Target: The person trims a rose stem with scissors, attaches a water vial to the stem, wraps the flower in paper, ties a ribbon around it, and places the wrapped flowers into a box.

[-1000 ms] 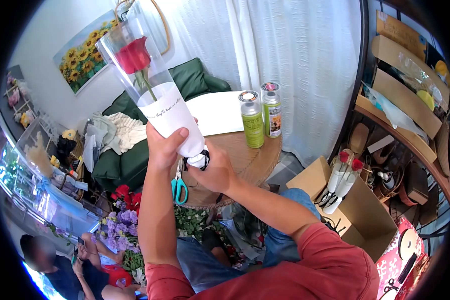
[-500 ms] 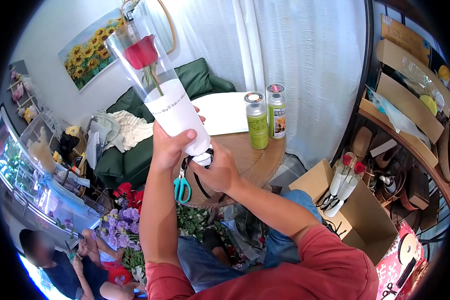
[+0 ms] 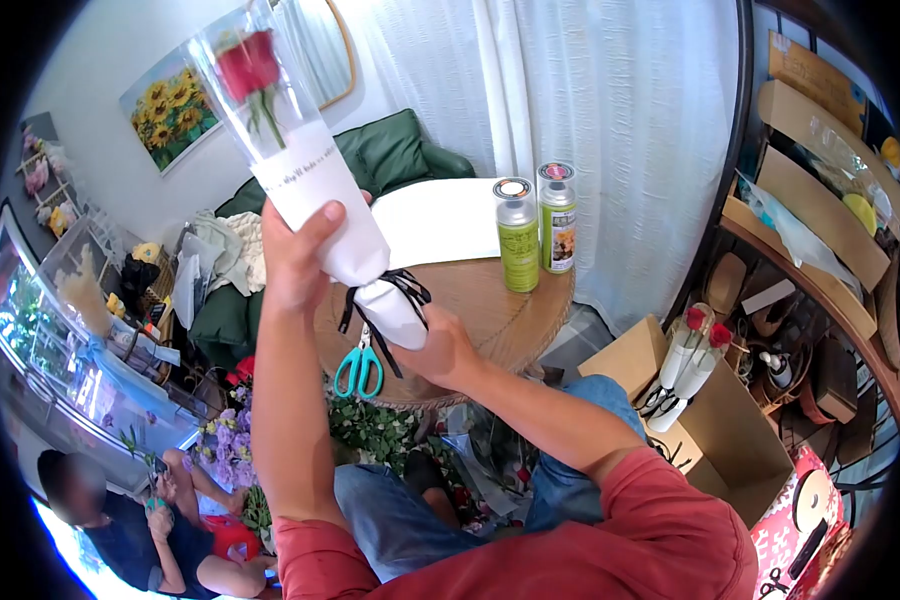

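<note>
A red rose [image 3: 249,65] stands inside a clear sleeve whose lower part is a white wrapper [image 3: 322,205] with a line of script. My left hand [image 3: 300,250] is closed round the white wrapper, thumb across its front. Below, a black ribbon [image 3: 402,286] is tied round the narrow neck. My right hand [image 3: 438,348] grips the wrapper's bottom end, under the ribbon. Teal-handled scissors [image 3: 359,370] lie at the near edge of the round wooden table [image 3: 470,310], just below the wrapped rose.
Two spray cans [image 3: 517,240] and a white sheet [image 3: 435,222] are on the table. At right, an open cardboard box [image 3: 740,430] holds wrapped roses [image 3: 688,350]. Purple flowers [image 3: 228,445] lie low left, near a seated person [image 3: 135,540]. A shelf [image 3: 820,265] with boxes is at right.
The wrapped rose has moved up and left with my left hand. My right hand has shifted to the wrapper's bottom end, leaving the ribbon's bow and tails in view.
</note>
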A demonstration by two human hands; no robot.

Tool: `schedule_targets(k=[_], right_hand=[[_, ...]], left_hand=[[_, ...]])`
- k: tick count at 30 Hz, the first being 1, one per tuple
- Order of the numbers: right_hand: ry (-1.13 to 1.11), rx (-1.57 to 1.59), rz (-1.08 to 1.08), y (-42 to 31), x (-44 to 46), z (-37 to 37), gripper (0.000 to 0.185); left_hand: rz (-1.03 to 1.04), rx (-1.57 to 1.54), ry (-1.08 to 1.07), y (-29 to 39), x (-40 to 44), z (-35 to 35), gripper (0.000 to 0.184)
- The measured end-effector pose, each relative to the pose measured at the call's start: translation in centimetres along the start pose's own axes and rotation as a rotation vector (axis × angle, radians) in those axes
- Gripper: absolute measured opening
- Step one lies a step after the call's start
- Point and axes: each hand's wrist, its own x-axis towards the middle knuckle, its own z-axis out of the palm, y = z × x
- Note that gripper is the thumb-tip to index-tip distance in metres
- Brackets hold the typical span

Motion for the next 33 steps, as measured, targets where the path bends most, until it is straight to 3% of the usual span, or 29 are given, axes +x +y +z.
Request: schedule_targets(k=[1, 3, 6, 10, 12, 13, 15, 16, 17, 19, 20, 21, 23, 28, 33], right_hand=[[-0.001, 0.002, -0.001, 0.3, 0.0, -0.2, 0.053], [-0.226, 0.009, -0.07, 1.5, 0.2, -0.6, 0.045], [-0.279, 0.016, -0.127, 4.0, 1.1, -1.7, 0.039], [-0.131, 0.16, 0.067, 6.1, 3.3, -3.1, 0.038], [-0.018, 0.516, 0.11, 4.9, 4.2, -4.1, 0.047], [-0.019, 0.514, 0.11, 3.9, 4.1, -4.4, 0.047], [-0.191, 0.668, -0.078, 0.5, 3.7, -5.3, 0.061], [-0.249, 0.653, -0.09, -1.3, 3.5, -5.9, 0.08], [-0.244, 0.651, -0.089, -1.7, 3.7, -5.9, 0.08], [-0.366, 0.767, -0.188, -2.4, 4.2, -5.5, 0.094], [-0.451, 0.929, -0.136, -3.2, 4.6, -5.6, 0.103], [-0.449, 0.93, -0.136, -3.6, 4.9, -6.1, 0.103], [-0.661, 0.993, -0.116, -4.0, 5.2, -6.8, 0.1], [-0.752, 0.942, -0.067, -4.5, 4.9, -7.4, 0.082], [-0.785, 0.894, -0.057, -4.8, 4.6, -7.8, 0.077]], left_hand=[[0.017, 0.001, -0.021, 0.5, 0.4, -0.4, 0.073], [0.021, 0.023, -0.014, 1.6, 1.1, -0.9, 0.073], [-0.004, 0.049, -0.021, 2.7, 2.1, -2.0, 0.069], [-0.015, 0.056, -0.048, 3.3, 2.4, -2.6, 0.065], [-0.011, 0.006, -0.071, 2.8, 2.2, -3.0, 0.067], [-0.006, -0.041, -0.102, 2.5, 2.2, -3.1, 0.069], [-0.007, -0.114, -0.124, 2.0, 1.9, -2.5, 0.068], [-0.009, -0.185, -0.146, 1.8, 1.8, -2.1, 0.068], [-0.01, -0.188, -0.151, 1.5, 1.6, -1.5, 0.068], [-0.003, -0.345, -0.193, 1.0, 1.2, -0.5, 0.076], [-0.016, -0.353, -0.317, 0.8, 1.3, -0.7, 0.093], [-0.018, -0.353, -0.318, 0.5, 1.3, -0.5, 0.093], [-0.018, -0.472, -0.432, 0.2, 1.1, 0.4, 0.098], [-0.044, -0.443, -0.474, 0.4, 0.1, 2.7, 0.102], [-0.032, -0.422, -0.491, 1.0, -0.3, 3.5, 0.101]])
